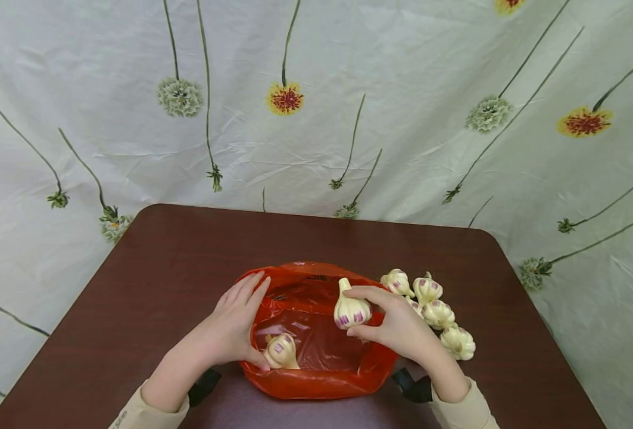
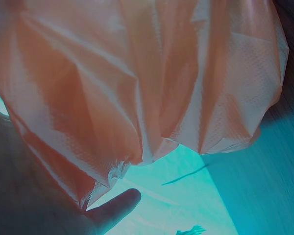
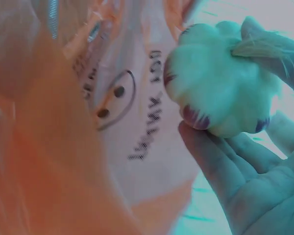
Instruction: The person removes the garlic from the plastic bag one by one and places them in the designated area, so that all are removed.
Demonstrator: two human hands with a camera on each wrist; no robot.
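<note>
A red plastic bag (image 1: 316, 384) lies with its mouth spread wide on the table. My left hand (image 1: 233, 328) rests along its left rim, fingers extended and spread, thumb at the near-left edge. Beside that thumb, a garlic bulb (image 1: 281, 350) lies inside the bag. Over the right part of the mouth, my right hand (image 1: 402, 325) holds another garlic bulb (image 1: 351, 311) between thumb and fingers, stem up. The right wrist view shows the root end of this held bulb (image 3: 220, 81) next to the bag's printed wall (image 3: 152, 171). Folds of the bag (image 2: 147, 83) fill the left wrist view.
Several more garlic bulbs (image 1: 438, 314) are clustered on the table right of the bag, partly behind my right hand. The dark brown table (image 1: 198, 250) has rounded far corners. Behind it hangs a pale flower-print cloth (image 1: 316, 131).
</note>
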